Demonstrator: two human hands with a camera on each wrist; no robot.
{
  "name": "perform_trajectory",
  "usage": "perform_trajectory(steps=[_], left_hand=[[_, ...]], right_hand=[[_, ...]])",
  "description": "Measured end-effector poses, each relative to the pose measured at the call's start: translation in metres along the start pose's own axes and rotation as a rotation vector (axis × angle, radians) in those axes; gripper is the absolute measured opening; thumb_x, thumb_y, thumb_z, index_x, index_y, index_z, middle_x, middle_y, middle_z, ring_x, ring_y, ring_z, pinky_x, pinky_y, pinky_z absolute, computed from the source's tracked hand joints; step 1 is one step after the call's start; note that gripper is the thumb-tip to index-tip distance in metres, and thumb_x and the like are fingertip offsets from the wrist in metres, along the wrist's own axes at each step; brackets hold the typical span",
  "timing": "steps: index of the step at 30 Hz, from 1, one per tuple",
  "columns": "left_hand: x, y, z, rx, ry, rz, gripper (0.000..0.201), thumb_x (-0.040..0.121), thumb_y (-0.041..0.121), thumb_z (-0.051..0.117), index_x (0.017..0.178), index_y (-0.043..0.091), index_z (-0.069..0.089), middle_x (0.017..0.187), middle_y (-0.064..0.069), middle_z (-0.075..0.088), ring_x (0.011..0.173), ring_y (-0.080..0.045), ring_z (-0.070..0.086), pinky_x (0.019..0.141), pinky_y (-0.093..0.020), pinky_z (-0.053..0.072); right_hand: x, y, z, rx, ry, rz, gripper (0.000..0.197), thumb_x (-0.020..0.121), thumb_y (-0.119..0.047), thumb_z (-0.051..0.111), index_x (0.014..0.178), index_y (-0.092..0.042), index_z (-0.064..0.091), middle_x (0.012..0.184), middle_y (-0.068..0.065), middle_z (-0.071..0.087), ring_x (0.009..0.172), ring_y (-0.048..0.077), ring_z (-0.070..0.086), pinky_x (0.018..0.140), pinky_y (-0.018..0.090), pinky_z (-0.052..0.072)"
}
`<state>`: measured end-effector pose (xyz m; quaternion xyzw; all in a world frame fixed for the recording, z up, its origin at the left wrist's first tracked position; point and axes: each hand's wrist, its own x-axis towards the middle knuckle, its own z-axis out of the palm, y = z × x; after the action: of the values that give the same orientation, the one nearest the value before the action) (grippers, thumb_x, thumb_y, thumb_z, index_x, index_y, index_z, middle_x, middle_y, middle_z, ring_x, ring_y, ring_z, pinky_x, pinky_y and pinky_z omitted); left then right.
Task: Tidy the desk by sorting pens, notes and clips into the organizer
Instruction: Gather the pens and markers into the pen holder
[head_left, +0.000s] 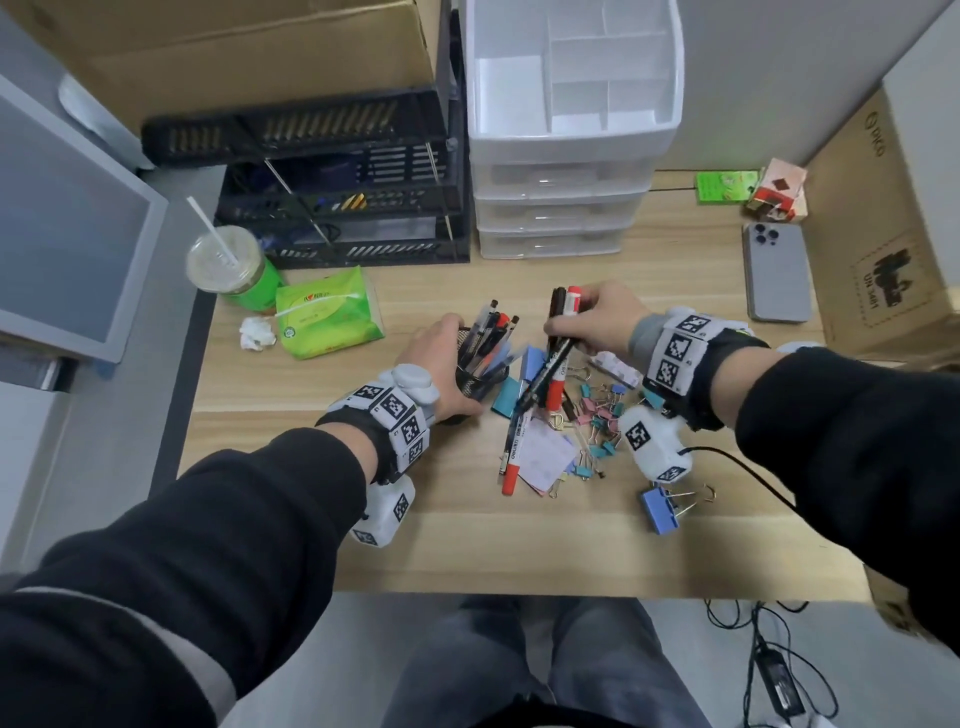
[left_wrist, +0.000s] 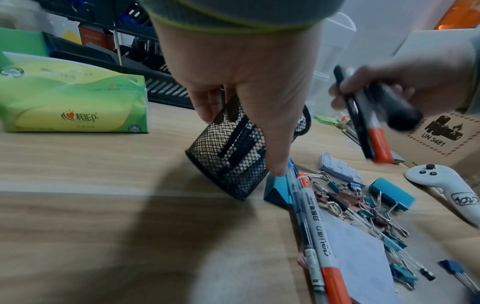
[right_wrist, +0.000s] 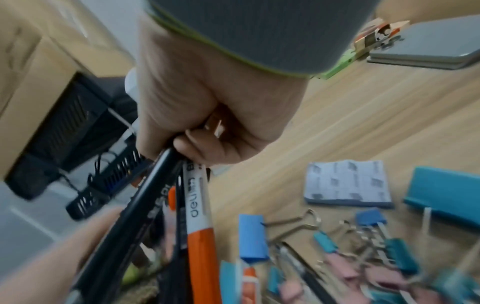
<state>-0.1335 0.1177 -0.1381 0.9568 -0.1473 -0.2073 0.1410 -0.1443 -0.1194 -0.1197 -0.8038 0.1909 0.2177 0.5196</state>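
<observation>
My left hand (head_left: 436, 358) grips a black mesh pen cup (head_left: 480, 376), tilted to the right, with several pens standing in it. In the left wrist view the fingers (left_wrist: 207, 107) wrap the cup (left_wrist: 228, 160). My right hand (head_left: 597, 322) holds a bundle of markers (head_left: 558, 358), black ones and a red-capped one, just right of the cup's mouth. The right wrist view shows the fist (right_wrist: 202, 102) round those markers (right_wrist: 197, 216). Below lie more pens (head_left: 514, 447), sticky notes (head_left: 545, 457) and several coloured binder clips (head_left: 602, 415). The white organizer (head_left: 571, 143) stands at the back.
A green tissue pack (head_left: 327, 317), a lidded drink cup (head_left: 228, 265) and a crumpled tissue (head_left: 257, 332) sit at the left. A black tray rack (head_left: 353, 208) stands beside the organizer. A phone (head_left: 776, 273) and a cardboard box (head_left: 883, 234) are at the right.
</observation>
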Motion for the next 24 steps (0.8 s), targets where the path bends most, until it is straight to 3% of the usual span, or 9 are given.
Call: perform_trajectory(steps=[3, 6, 8, 12, 15, 17, 21, 24], left_hand=[[-0.001, -0.003, 0.001, -0.009, -0.005, 0.005, 0.111, 0.042, 0.047, 0.097, 0.133, 0.015, 0.042, 0.121, -0.003, 0.06, 0.109, -0.025, 0.055, 0.089, -0.037, 0.049], [-0.003, -0.005, 0.003, -0.044, -0.03, 0.034, 0.115, 0.041, 0.047, 0.097, 0.136, 0.017, 0.039, 0.124, -0.002, 0.059, 0.11, -0.024, 0.055, 0.09, -0.037, 0.049], [-0.004, -0.004, 0.003, -0.063, -0.058, 0.05, 0.116, 0.042, 0.045, 0.097, 0.138, 0.017, 0.037, 0.126, -0.002, 0.058, 0.111, -0.024, 0.055, 0.09, -0.036, 0.049], [-0.004, -0.005, 0.003, -0.079, -0.069, 0.073, 0.115, 0.043, 0.043, 0.097, 0.139, 0.018, 0.037, 0.127, -0.001, 0.058, 0.113, -0.023, 0.056, 0.092, -0.035, 0.048], [-0.005, -0.007, 0.006, -0.094, -0.065, 0.089, 0.113, 0.043, 0.044, 0.097, 0.137, 0.019, 0.039, 0.124, 0.0, 0.058, 0.111, -0.022, 0.056, 0.09, -0.033, 0.048], [-0.005, -0.009, 0.007, -0.112, -0.053, 0.099, 0.113, 0.042, 0.044, 0.096, 0.137, 0.02, 0.039, 0.121, 0.001, 0.059, 0.108, -0.02, 0.057, 0.085, -0.03, 0.047], [-0.006, -0.013, 0.009, -0.129, -0.048, 0.119, 0.113, 0.042, 0.045, 0.096, 0.136, 0.02, 0.039, 0.121, 0.001, 0.059, 0.107, -0.02, 0.057, 0.085, -0.03, 0.047], [-0.007, -0.016, 0.01, -0.141, -0.034, 0.114, 0.116, 0.042, 0.044, 0.096, 0.14, 0.019, 0.038, 0.125, 0.001, 0.058, 0.11, -0.02, 0.057, 0.09, -0.032, 0.048]], right_hand=[[0.007, -0.018, 0.001, 0.258, 0.059, -0.031, 0.017, 0.08, -0.009, 0.078, 0.088, -0.002, 0.065, 0.052, 0.0, 0.062, 0.036, 0.007, 0.047, 0.037, 0.016, 0.04], [0.013, -0.03, 0.011, 0.357, 0.13, -0.069, 0.026, 0.077, -0.008, 0.08, 0.095, 0.004, 0.067, 0.061, 0.007, 0.062, 0.043, 0.012, 0.049, 0.041, 0.019, 0.042], [0.014, -0.031, 0.02, 0.326, 0.15, -0.087, 0.028, 0.075, -0.01, 0.08, 0.096, 0.005, 0.069, 0.071, 0.009, 0.065, 0.054, 0.015, 0.054, 0.046, 0.022, 0.045], [0.013, -0.024, 0.039, 0.185, 0.164, -0.162, 0.016, 0.076, -0.012, 0.08, 0.09, -0.011, 0.072, 0.074, -0.001, 0.068, 0.06, 0.009, 0.061, 0.056, 0.019, 0.052], [0.012, -0.017, 0.048, 0.035, 0.123, -0.226, 0.021, 0.076, -0.018, 0.082, 0.092, -0.009, 0.072, 0.082, 0.006, 0.073, 0.072, 0.018, 0.07, 0.069, 0.033, 0.061], [0.01, -0.015, 0.053, -0.065, 0.107, -0.259, 0.026, 0.074, -0.023, 0.084, 0.094, -0.012, 0.071, 0.087, 0.009, 0.073, 0.075, 0.024, 0.072, 0.069, 0.039, 0.062], [0.006, -0.011, 0.06, -0.177, 0.138, -0.353, 0.037, 0.069, -0.041, 0.084, 0.098, -0.024, 0.069, 0.094, -0.006, 0.064, 0.076, 0.008, 0.061, 0.069, 0.022, 0.053], [0.007, -0.01, 0.058, -0.047, 0.255, -0.346, 0.034, 0.08, -0.047, 0.069, 0.103, -0.023, 0.071, 0.093, -0.007, 0.066, 0.078, 0.006, 0.059, 0.075, 0.024, 0.05]])
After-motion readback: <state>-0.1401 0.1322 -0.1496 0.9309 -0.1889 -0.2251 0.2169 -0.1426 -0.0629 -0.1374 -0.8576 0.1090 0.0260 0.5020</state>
